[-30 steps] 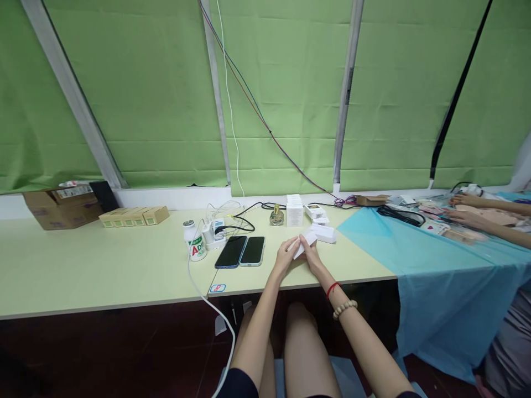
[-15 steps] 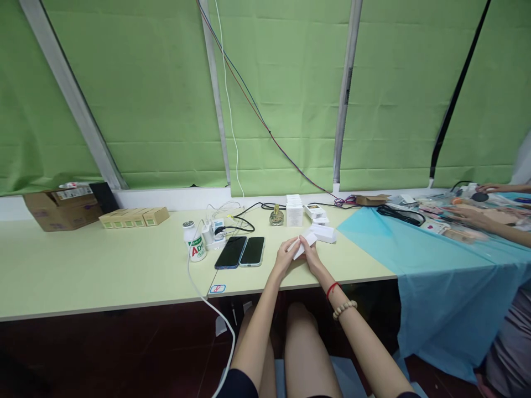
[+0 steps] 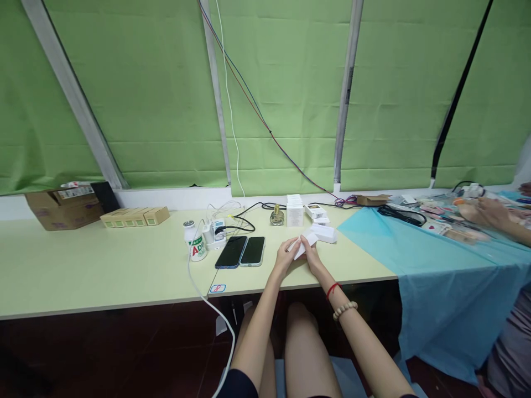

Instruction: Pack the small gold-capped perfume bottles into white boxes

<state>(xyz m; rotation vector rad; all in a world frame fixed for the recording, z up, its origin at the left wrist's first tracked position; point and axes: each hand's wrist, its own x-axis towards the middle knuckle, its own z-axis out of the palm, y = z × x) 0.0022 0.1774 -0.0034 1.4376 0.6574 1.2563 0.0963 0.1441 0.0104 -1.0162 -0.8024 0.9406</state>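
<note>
Though aslant, white piece [image 3: 300, 250] within grip [image 3: 285, 254] [image 3: 312, 256].

The held piece [image 3: 300, 251] is white, the wrist cord [image 3: 332, 288] red, the blinds [image 3: 290, 72] green.

Showing a small, plain white card piece [image 3: 304, 248], slanting away rightward between left hand [image 3: 286, 255] and right hand [image 3: 312, 255], partly hiding behind both, near the table's [image 3: 357, 267] front edge.

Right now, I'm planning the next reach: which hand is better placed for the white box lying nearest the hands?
Probably the right hand: it is nearer the white box, while the left hand is farther across. Both hold the white piece, though.
</note>
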